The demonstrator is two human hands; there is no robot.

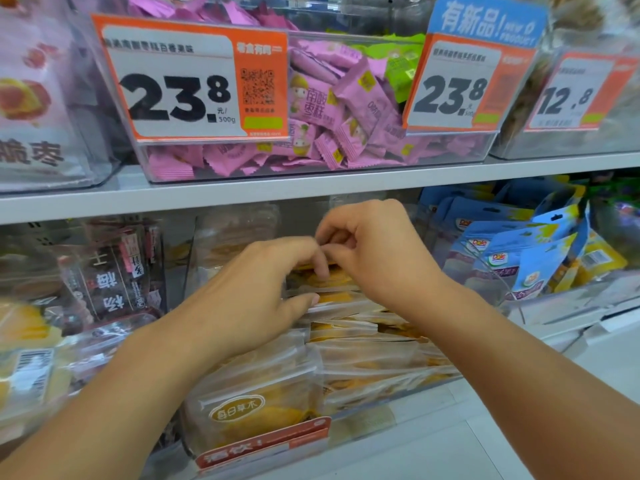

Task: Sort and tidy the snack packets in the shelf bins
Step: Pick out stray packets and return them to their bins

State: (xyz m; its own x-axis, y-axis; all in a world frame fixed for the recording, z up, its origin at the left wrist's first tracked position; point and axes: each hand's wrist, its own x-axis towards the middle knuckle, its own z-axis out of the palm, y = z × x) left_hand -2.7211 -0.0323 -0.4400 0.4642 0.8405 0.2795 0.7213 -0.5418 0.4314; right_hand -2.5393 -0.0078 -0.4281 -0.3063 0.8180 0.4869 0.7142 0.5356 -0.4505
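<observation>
A: Status?

B: Both hands in the clear bin [398, 389], centre frame, lower shelf. Left hand [256, 292]: fingers curled down onto the upright row of mango packets [343, 317], thumb against a packet edge. Right hand [377, 247]: fingers bent, tips meeting the left fingers at the top edge of the rear packets. Looks like a pinch on a packet top, but blur hides the exact contact.

A: Where's the stock?

B: Packets stand in a row, front to back, filling the bin. One front packet [249, 407], lower centre, leans forward against the bin wall. Dark packets [114, 271] at centre left, blue pouches [519, 258] at centre right, pink candy bin [311, 133] on the upper shelf.

A: Risks?

B: My read:
- Packets are slick and packed tight. Pulling one up could drag its neighbours and tip the row.
- The leaning front packet could slide out over the front wall if the row gets pushed forward.
- The upper shelf edge [242, 195] sits just above the knuckles; lifting straight up could jam the packet against it.
</observation>
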